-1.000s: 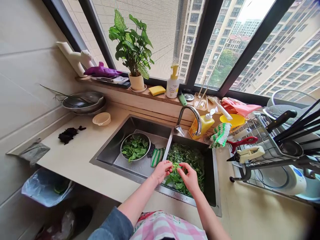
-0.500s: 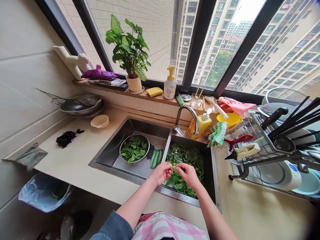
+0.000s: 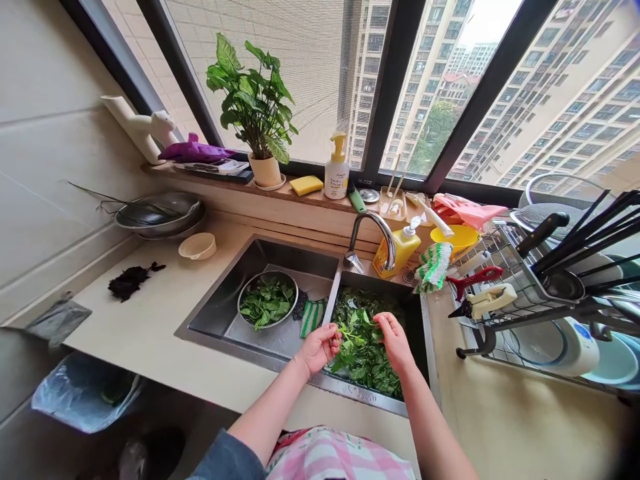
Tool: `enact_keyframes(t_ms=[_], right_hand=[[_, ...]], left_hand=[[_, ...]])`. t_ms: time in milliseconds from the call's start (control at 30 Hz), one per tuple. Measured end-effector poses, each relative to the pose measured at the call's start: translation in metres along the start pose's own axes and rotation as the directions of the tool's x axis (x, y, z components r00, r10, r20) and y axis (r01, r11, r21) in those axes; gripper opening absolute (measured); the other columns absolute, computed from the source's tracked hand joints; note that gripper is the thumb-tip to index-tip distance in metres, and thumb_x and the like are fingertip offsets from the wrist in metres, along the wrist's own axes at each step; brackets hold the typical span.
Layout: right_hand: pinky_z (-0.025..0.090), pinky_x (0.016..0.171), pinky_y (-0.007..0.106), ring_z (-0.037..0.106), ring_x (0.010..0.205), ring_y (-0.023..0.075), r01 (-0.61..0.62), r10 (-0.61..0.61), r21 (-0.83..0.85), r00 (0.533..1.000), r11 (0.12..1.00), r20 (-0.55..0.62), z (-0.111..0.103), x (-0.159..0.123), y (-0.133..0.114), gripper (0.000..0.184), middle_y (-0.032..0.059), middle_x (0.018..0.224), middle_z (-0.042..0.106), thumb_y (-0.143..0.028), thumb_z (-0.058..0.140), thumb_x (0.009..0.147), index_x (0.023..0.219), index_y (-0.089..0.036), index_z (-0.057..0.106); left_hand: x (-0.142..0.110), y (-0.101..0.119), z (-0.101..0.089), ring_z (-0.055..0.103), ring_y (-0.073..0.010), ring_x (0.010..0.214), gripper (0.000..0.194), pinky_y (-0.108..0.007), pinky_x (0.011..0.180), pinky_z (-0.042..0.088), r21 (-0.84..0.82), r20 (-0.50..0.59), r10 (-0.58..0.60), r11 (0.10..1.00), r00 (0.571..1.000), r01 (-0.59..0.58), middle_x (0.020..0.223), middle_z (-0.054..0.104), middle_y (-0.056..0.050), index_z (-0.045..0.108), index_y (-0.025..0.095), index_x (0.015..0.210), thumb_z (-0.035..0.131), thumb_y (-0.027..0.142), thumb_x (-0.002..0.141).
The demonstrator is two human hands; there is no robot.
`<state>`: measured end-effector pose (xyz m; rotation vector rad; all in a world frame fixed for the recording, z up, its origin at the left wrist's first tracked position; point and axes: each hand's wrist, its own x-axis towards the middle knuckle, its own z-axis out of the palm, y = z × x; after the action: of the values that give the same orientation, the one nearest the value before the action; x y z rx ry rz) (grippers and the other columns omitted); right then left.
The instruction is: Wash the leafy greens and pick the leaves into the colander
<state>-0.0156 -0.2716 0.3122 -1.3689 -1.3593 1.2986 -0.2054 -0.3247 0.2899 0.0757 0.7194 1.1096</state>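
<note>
Over the right sink basin [image 3: 421, 353], my left hand [image 3: 319, 348] is closed around the stem of a sprig of leafy greens [image 3: 353, 337]. My right hand [image 3: 395, 341] is to the right of it, its thumb and fingertips pinched at a leafy end of the greens. Beneath both hands, a mass of wet leafy greens [image 3: 367, 373] lies in water in the basin. A round metal bowl [image 3: 296, 308] in the left basin [image 3: 215, 313] holds picked leaves [image 3: 267, 300].
A striped green scrub cloth [image 3: 313, 317] lies beside the bowl. The faucet [image 3: 373, 223] arches behind the right basin, near a yellow pump bottle [image 3: 397, 252]. A dish rack [image 3: 500, 320] with a knife stands at right; a lined bin [image 3: 85, 393] sits lower left.
My hands have moved apart: the right has shifted right and slightly up, the left slightly left. More of the leafy sprig now shows between them.
</note>
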Motion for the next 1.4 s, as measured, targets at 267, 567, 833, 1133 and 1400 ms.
enact_keyframes(t_ms=[267, 567, 833, 1133, 1400], right_hand=[[0.038, 0.060, 0.024, 0.048, 0.063, 0.0145, 0.241, -0.171, -0.187, 0.929, 0.952, 0.328, 0.019, -0.016, -0.010, 0.024, 0.0002, 0.070, 0.059, -0.042, 0.048, 0.079, 0.076, -0.021, 0.059], [0.030, 0.053, 0.022, 0.040, 0.055, 0.0121, 0.248, -0.224, -0.295, 0.968, 0.923, 0.112, 0.038, -0.017, 0.019, 0.018, -0.0016, 0.059, 0.049, -0.030, 0.045, 0.075, 0.063, -0.020, 0.053], [0.031, 0.045, 0.021, 0.041, 0.049, 0.0106, -0.185, 0.202, 0.190, 0.976, 0.964, -0.076, 0.051, -0.011, 0.035, 0.023, -0.0019, 0.060, 0.052, -0.041, 0.044, 0.072, 0.066, -0.020, 0.049], [0.037, 0.061, 0.022, 0.048, 0.066, 0.0128, 0.169, -0.154, -0.076, 0.973, 0.983, 0.170, 0.051, -0.022, 0.034, 0.024, 0.0004, 0.071, 0.056, -0.040, 0.049, 0.077, 0.069, -0.018, 0.056], [0.032, 0.050, 0.020, 0.041, 0.054, 0.0108, -0.099, 0.082, -0.217, 0.993, 0.971, -0.087, 0.031, 0.020, 0.077, 0.023, -0.0022, 0.060, 0.051, -0.036, 0.037, 0.076, 0.067, -0.018, 0.049]], left_hand=[[0.007, -0.009, -0.003, 0.053, -0.0057, 0.055, 0.017, -0.015, 0.050, 0.041, 0.019, 0.013, 0.009, 1.000, 1.000, -0.009, 0.071, 0.056, -0.001, 0.049, 0.015, 0.081, 0.062, 0.011, 0.073], [0.009, -0.025, 0.006, 0.054, -0.0062, 0.056, 0.025, -0.014, 0.051, 0.042, 0.232, -0.075, 0.134, 0.966, 0.988, -0.113, 0.064, 0.057, 0.001, 0.052, 0.014, 0.075, 0.073, 0.020, 0.063], [0.011, -0.031, 0.015, 0.053, -0.0059, 0.053, 0.031, -0.014, 0.049, 0.041, 0.178, -0.161, 0.248, 0.959, 0.955, -0.219, 0.060, 0.059, 0.001, 0.051, 0.014, 0.071, 0.077, 0.021, 0.056], [0.018, -0.033, 0.005, 0.050, -0.0033, 0.051, 0.023, -0.012, 0.047, 0.040, 0.083, -0.270, 0.226, 0.974, 0.936, -0.212, 0.062, 0.056, 0.002, 0.057, 0.012, 0.071, 0.076, 0.013, 0.058], [0.010, -0.013, 0.014, 0.052, -0.0055, 0.058, 0.027, -0.014, 0.053, 0.041, 0.160, -0.168, 0.350, 0.932, 0.922, -0.325, 0.063, 0.057, 0.001, 0.056, 0.012, 0.068, 0.077, 0.024, 0.056]])
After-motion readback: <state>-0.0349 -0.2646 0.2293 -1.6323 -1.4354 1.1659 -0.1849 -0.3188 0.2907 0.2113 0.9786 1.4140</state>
